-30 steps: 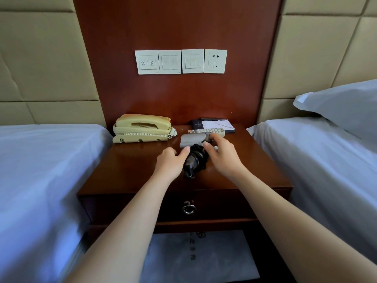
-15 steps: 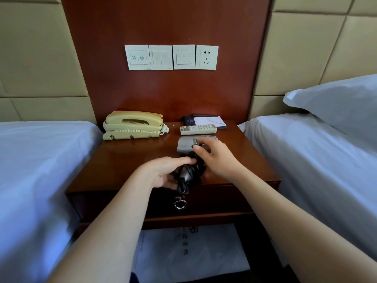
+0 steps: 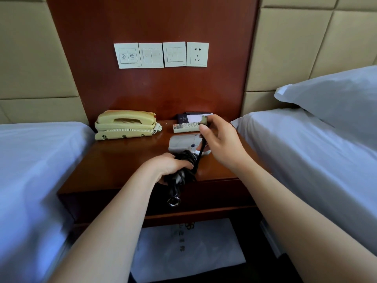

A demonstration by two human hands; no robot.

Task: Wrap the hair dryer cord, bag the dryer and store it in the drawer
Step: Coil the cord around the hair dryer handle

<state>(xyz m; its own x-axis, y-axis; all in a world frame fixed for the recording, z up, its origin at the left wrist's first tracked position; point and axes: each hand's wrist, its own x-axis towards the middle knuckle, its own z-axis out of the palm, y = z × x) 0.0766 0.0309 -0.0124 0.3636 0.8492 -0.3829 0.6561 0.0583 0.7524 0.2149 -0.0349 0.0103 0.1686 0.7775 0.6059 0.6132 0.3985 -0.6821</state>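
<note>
A grey hair dryer (image 3: 181, 142) lies on the wooden nightstand (image 3: 122, 164), with its black cord (image 3: 186, 160) wound round its handle near the front edge. My left hand (image 3: 169, 165) grips the wrapped handle and cord bundle. My right hand (image 3: 219, 141) pinches the plug (image 3: 204, 120) at the cord's free end and holds it up above the dryer, the cord running taut down to the bundle. The closed drawer (image 3: 214, 197) sits below the top, with a metal ring pull (image 3: 174, 201). No bag is clearly visible on the nightstand top.
A cream telephone (image 3: 125, 124) stands at the back left, a remote control (image 3: 185, 127) and a notepad (image 3: 193, 117) at the back right. Wall switches and a socket (image 3: 197, 54) are above. Beds flank both sides. A white plastic-wrapped item (image 3: 183, 246) lies on the lower shelf.
My right hand has lifted the plug up and away from the dryer, pulling the cord's end taut. My left hand has closed round the wrapped handle. The camera has moved closer.
</note>
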